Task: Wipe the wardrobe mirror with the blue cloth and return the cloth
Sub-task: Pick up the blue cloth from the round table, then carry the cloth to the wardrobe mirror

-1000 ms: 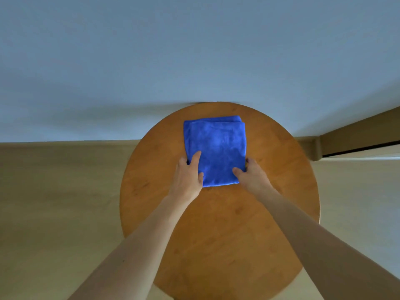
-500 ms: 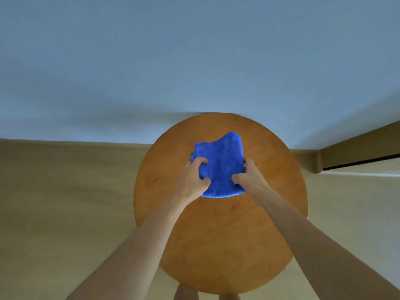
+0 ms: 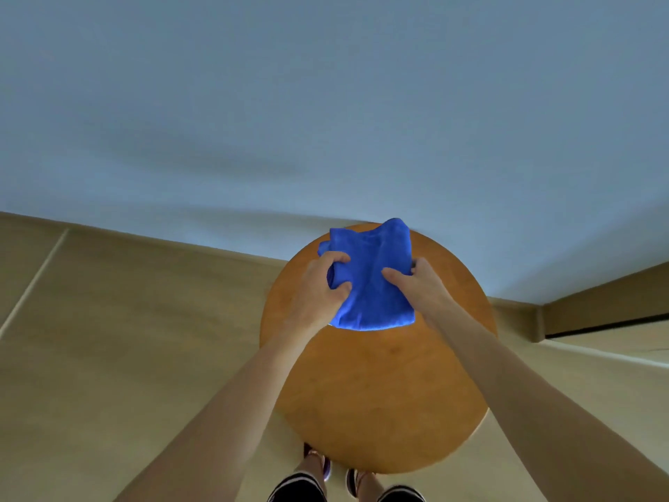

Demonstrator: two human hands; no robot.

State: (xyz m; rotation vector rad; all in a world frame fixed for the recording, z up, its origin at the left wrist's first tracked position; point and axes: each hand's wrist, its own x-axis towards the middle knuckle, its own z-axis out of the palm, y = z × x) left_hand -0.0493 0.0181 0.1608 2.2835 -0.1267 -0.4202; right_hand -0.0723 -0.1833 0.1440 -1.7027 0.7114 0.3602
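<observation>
The blue cloth [image 3: 373,280] is bunched and lifted above the round wooden table [image 3: 380,400]. My left hand [image 3: 318,291] grips its left side with curled fingers. On the cloth's right side, my right hand [image 3: 416,288] pinches the edge between thumb and fingers. The cloth's lower edge hangs free below both hands. No wardrobe mirror is in view.
A pale blue wall [image 3: 325,121] rises behind the table. Beige floor [image 3: 108,338] spreads to the left and right, with a wooden skirting board [image 3: 597,306] along the right wall. My feet [image 3: 340,476] stand at the table's near edge.
Both hands have closed on the cloth and raised it off the table. It went from lying flat and folded to bunched. The view has pulled back and shifted left.
</observation>
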